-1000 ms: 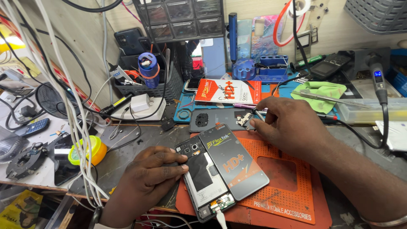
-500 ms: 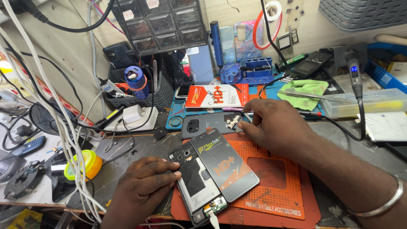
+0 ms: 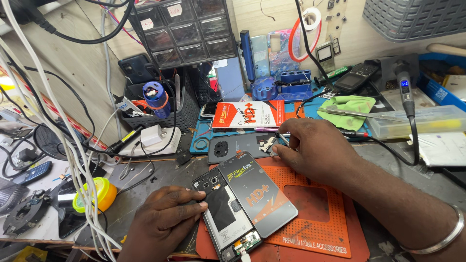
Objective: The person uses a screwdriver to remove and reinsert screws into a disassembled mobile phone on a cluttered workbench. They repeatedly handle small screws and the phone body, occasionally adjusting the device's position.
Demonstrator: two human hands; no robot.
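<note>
Opened phone (image 3: 224, 213), black replacement screen (image 3: 257, 194) alongside

Your left hand (image 3: 167, 218) lies flat on the bench, fingertips touching the left edge of the opened phone (image 3: 224, 216), whose insides face up. Just right of those fingertips, a new screen panel (image 3: 257, 194) leans across the phone, over the orange work mat (image 3: 315, 228). Your right hand (image 3: 315, 148) sits farther back, pinching tweezers (image 3: 281, 139) over small parts on the grey back cover (image 3: 238, 145). Beyond that hand lies a red-and-white box (image 3: 250, 114); to its right, a green cloth (image 3: 347, 106).
</note>
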